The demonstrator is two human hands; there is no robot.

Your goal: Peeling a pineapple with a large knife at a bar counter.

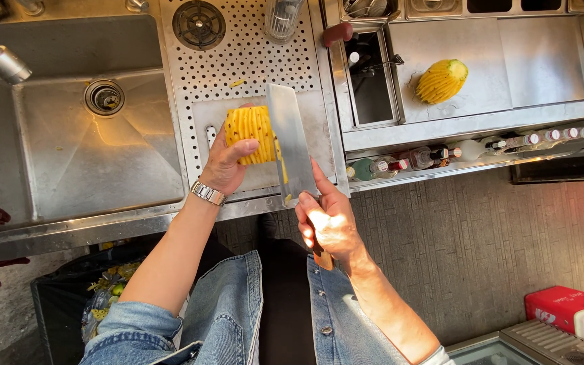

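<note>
**Cleaver Against Peeled Pineapple**

Denim sleeves [170, 324] nearest the lens, both forearms extended forward. Right hand [329, 220] clenched around cleaver [292, 145] handle, blade flat-on, resting against right side of peeled pineapple [250, 132]. Left hand [226, 162], wristwatch [208, 193] on wrist, grasping pineapple on cutting board [265, 177] over perforated steel drainboard [238, 61].
</note>
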